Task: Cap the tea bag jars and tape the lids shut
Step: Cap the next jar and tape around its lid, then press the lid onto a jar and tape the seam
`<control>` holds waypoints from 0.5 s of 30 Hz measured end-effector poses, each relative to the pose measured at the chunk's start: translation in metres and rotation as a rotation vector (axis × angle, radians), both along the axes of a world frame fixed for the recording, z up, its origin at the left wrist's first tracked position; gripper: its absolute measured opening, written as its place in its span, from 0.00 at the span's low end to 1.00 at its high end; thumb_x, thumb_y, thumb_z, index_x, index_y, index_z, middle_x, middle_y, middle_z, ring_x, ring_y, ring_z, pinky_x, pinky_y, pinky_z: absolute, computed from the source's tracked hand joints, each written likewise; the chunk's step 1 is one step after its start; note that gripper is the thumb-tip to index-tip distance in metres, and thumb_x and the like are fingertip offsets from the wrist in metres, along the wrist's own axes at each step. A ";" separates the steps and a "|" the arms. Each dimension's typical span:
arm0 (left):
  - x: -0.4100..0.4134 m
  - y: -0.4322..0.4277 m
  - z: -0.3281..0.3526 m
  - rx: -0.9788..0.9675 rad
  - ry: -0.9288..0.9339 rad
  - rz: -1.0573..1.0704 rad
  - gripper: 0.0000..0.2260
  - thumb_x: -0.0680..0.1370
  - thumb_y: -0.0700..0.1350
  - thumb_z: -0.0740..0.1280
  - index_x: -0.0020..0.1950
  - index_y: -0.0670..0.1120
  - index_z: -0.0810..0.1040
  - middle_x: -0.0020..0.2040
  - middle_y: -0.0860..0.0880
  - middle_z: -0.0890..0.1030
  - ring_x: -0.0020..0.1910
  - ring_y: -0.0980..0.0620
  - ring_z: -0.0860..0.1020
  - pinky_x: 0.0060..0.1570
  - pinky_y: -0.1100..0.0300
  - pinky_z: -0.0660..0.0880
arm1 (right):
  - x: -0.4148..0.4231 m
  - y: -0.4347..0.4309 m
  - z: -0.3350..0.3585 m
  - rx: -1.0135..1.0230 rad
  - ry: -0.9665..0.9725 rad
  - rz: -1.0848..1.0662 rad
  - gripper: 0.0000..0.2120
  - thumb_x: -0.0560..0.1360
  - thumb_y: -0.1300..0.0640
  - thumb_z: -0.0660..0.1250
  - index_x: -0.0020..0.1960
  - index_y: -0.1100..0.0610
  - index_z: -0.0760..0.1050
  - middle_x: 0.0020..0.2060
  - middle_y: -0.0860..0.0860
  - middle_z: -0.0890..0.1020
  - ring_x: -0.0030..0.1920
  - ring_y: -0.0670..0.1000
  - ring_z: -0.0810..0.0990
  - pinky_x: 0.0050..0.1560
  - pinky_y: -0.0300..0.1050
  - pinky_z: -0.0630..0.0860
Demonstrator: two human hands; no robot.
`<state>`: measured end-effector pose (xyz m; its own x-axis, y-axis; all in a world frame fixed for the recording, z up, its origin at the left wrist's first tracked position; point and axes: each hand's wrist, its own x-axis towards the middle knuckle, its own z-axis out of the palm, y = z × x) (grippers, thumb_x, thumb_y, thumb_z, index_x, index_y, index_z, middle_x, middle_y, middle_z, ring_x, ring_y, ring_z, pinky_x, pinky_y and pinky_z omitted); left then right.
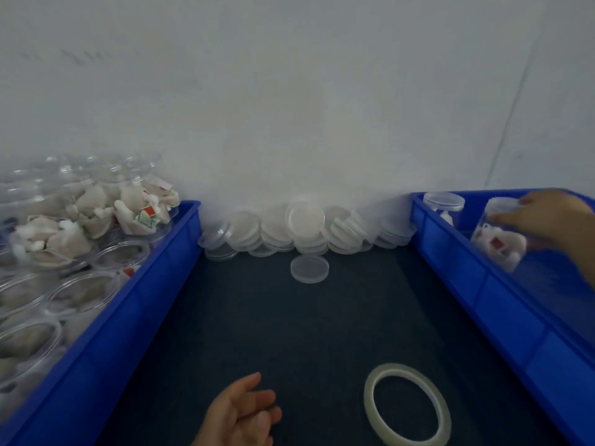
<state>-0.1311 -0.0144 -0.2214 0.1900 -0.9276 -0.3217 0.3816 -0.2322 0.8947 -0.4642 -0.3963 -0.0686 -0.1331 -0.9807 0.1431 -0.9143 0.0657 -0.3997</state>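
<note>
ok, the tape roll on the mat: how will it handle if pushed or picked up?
Tape roll lies flat on the mat, so a push should slide it, not roll it. Thin band, wide hole: probably light, perhaps slightly flexible. Its low edge may be hard to pinch; hooking the hole looks easier.

**Counting My Things**

I count two blue bins: left bin and right bin. One tape roll. One lone lid, and a far pile of lids, too many to count. Two jars on the right: far jar, near jar. Many open jars on the left.
</note>
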 end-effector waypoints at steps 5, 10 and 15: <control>-0.017 -0.009 -0.008 -0.064 -0.156 0.293 0.16 0.75 0.19 0.59 0.49 0.37 0.79 0.44 0.33 0.81 0.42 0.33 0.81 0.31 0.62 0.81 | 0.019 -0.004 -0.021 0.134 0.085 0.101 0.28 0.70 0.34 0.70 0.51 0.60 0.78 0.47 0.57 0.82 0.37 0.56 0.79 0.40 0.47 0.77; -0.014 -0.012 -0.007 -0.053 -0.088 0.357 0.16 0.77 0.21 0.57 0.45 0.36 0.79 0.41 0.32 0.81 0.43 0.30 0.79 0.28 0.58 0.80 | 0.036 -0.027 -0.034 0.107 -0.214 0.114 0.24 0.75 0.38 0.66 0.56 0.58 0.76 0.47 0.54 0.77 0.40 0.58 0.82 0.49 0.56 0.82; -0.014 -0.013 -0.012 -0.019 -0.117 0.342 0.15 0.77 0.22 0.57 0.46 0.36 0.79 0.43 0.32 0.81 0.43 0.31 0.79 0.30 0.55 0.81 | 0.045 -0.042 -0.032 0.103 -0.561 0.037 0.31 0.75 0.54 0.70 0.74 0.53 0.61 0.68 0.57 0.66 0.37 0.59 0.85 0.45 0.54 0.83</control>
